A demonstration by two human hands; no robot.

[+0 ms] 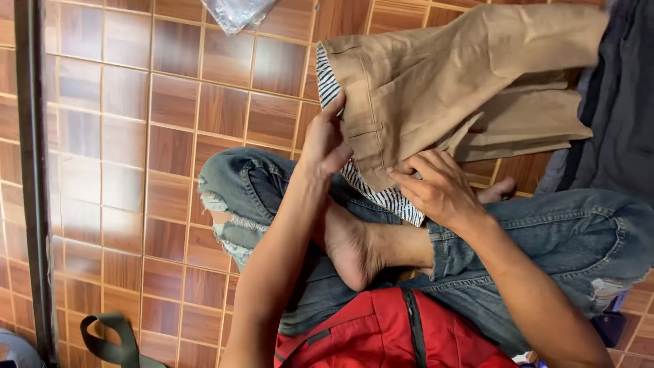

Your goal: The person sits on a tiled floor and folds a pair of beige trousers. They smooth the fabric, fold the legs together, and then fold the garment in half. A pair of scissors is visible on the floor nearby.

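Tan trousers [443, 82] lie across the person's lap and spread out over the brown tiled floor [170, 123], their waistband end toward the knees and the folded legs running off toward the upper right corner of the floor. A black-and-white striped lining [388, 199] shows along the inside of the waistband, from its top corner down to the lower edge by the right hand.

The left hand [325, 140] rests at the waistband's edge, fingers bent and pressed against the striped lining and the tan cloth, pinching the fabric there. The right hand [436, 187] lies palm-down on the lower corner of the waistband, fingers curled over the cloth and gripping it where the tan fabric meets the stripes.

The person sits cross-legged on the floor in torn blue jeans [252, 197], with a bare foot [351, 249] tucked under the forearms, just below the trousers. A red garment [381, 334] with a dark zip covers the torso at the lower edge of the view. A dark grey cloth [620, 95] lies along the right side, touching the trouser legs. A crumpled clear plastic bag [235, 12] sits on the tiles near the top edge, well apart from the hands. An olive-green strap [112, 341] loops on the floor at the lower left, beside a dark vertical rail [34, 170].
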